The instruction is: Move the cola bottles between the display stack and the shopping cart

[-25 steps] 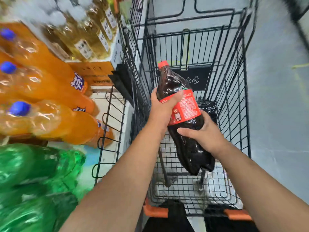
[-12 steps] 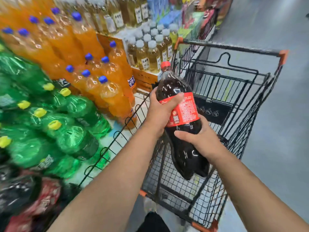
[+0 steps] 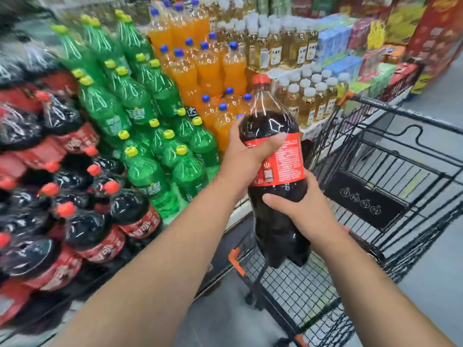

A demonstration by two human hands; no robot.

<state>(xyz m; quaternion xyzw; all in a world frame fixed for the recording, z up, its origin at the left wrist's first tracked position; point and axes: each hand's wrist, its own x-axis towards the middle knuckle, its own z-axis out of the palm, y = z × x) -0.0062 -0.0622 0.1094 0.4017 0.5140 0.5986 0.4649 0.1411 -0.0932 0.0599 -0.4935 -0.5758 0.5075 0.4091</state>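
**Head view.** My left hand [image 3: 246, 156] wrapped around the label and my right hand [image 3: 298, 209] clasped the lower body of the upright cola bottle [image 3: 271, 126], held over the shopping cart's [image 3: 363, 196] near corner, beside the display stack [image 3: 100, 246] of wrapped cola. Advisable, in my judgement: keep both grips and support the heavy base. I could not tell what the cart held.

- Two hands in shot: left hand [image 3: 246, 156] and right hand [image 3: 298, 209].
- One cola bottle [image 3: 273, 126], gripped between our fingers.
- One shopping cart [image 3: 363, 199], just behind our right fingers.
- Stacked cola bottles [image 3: 87, 229], well left of our fingers: we get about eight red caps, the rest is blur.
- Green bottles [image 3: 140, 103], left of our left fingers: roughly eighteen yellow caps.
- Orange bottles [image 3: 208, 68], above our left fingers: around fifteen blue caps.
- Pale yellow bottles [image 3: 308, 103] with white caps, beyond our fingers: too many, we lost count.
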